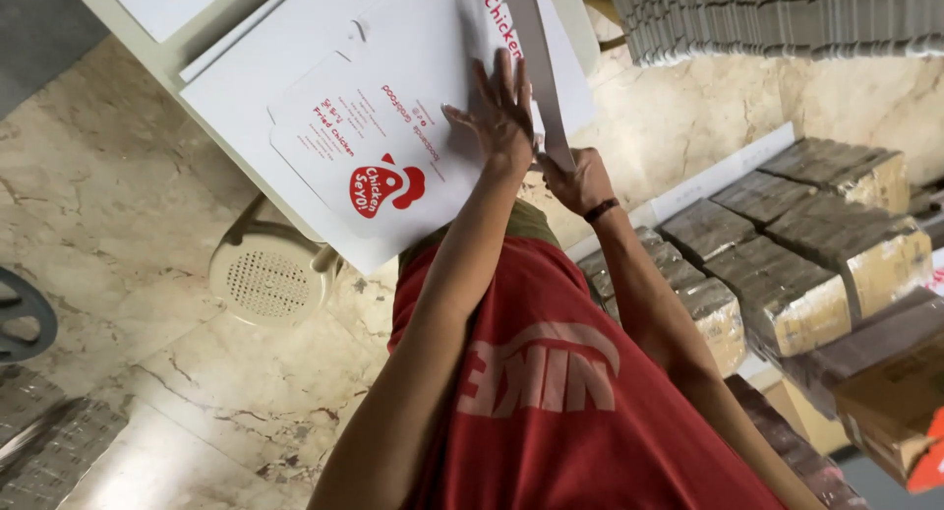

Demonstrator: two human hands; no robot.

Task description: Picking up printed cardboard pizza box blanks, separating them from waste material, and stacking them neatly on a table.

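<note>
- The top of the flat white carton blank (383, 136) and its raised flap (536, 67) are cut off by the frame edge.
- The blank carries red print and lies on a white table (211, 28).
- Left hand (501, 112) presses spread-fingered on the blank; right hand (580, 180) pinches the flap's lower end.

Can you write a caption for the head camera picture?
Left hand flat on white printed carton, right hand gripping its flap.

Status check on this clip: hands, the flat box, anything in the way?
Left hand flat, fingers spread, pressing the white carton blank. Right hand pinching its upright flap. Blank lies on the white table. Nothing blocking.
</note>
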